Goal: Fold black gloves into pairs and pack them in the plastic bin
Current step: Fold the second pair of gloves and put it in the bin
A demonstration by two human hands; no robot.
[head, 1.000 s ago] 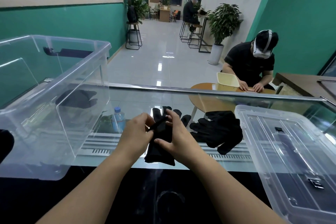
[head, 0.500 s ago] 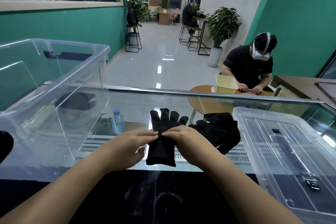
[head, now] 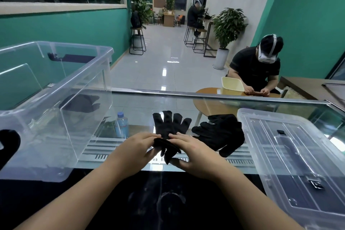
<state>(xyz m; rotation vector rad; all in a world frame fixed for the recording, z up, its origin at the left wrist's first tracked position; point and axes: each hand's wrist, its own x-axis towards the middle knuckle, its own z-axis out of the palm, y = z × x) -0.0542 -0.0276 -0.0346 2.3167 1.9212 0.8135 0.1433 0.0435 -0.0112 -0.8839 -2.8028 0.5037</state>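
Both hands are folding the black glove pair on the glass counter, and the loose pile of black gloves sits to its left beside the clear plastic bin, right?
Not quite. The head view shows the loose pile of black gloves to the right of the black glove pair, beside the clear plastic lid. The clear plastic bin stands on the left.

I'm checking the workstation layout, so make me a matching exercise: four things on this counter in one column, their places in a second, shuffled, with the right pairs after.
Things
1. clear plastic bin
2. bin lid
3. glove being folded
4. loose pile of black gloves

Places
A. between the glove being folded and the bin lid
B. far right of the counter
C. under the fingertips of the left hand and right hand
D. left side of the counter

Pairs: 1-D, 2-B, 3-C, 4-A
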